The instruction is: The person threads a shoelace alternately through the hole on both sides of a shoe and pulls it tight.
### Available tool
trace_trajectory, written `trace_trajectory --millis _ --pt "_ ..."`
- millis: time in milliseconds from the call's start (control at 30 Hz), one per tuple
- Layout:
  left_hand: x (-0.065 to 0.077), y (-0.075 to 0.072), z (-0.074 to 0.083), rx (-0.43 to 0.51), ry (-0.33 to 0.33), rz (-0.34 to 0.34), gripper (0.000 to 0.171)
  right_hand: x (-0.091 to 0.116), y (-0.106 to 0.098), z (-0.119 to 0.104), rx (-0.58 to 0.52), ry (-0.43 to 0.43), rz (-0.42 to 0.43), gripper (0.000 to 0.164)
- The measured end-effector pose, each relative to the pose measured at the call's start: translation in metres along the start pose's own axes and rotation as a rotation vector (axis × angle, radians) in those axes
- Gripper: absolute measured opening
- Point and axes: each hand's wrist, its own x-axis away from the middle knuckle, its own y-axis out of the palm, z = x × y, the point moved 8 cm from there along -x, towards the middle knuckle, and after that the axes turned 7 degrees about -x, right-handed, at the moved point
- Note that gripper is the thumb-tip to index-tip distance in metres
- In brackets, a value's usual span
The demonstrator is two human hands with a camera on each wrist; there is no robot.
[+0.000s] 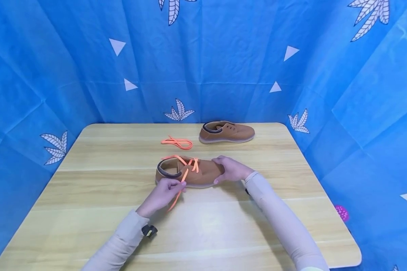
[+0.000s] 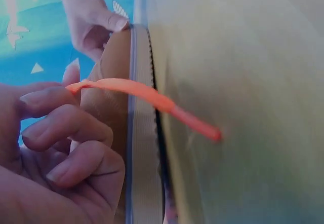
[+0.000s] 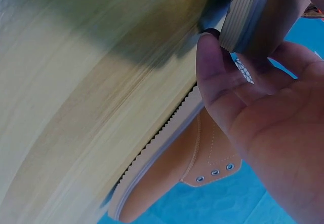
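Observation:
A brown shoe [image 1: 207, 174] lies sole-down on the table, toe to the right, with an orange shoelace [image 1: 195, 165] threaded across its front eyelets. My left hand [image 1: 164, 194] pinches one length of that lace at the near side of the shoe. The lace's free end hangs past the fingers, and in the left wrist view its tip [image 2: 202, 126] points away over the tabletop. Around the toe my right hand [image 1: 233, 169] grips the shoe, thumb on the near side. In the right wrist view the fingers [image 3: 215, 64] curl at the sole's edge.
Behind the laced shoe stands a second brown shoe [image 1: 235, 133] with bare eyelets. A folded orange shoelace [image 1: 178, 142] lies to its left. The wooden table [image 1: 105, 180] has blue patterned cloth [image 1: 203, 64] hanging behind it and at both sides.

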Motion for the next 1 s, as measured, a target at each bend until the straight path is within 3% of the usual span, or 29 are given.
trace_trajectory --millis 367,700,1000 --pt "0.011 -0.005 0.000 -0.035 0.003 -0.067 0.042 -0.001 0.000 -0.001 0.009 -0.032 -0.015 0.096" --pt "0.013 -0.003 0.000 -0.061 0.024 -0.080 0.042 0.000 -0.005 -0.002 0.021 -0.053 -0.010 0.091" --pt "0.021 -0.008 -0.013 -0.108 0.009 -0.073 0.036 0.002 0.000 0.000 0.001 -0.054 0.016 0.087"
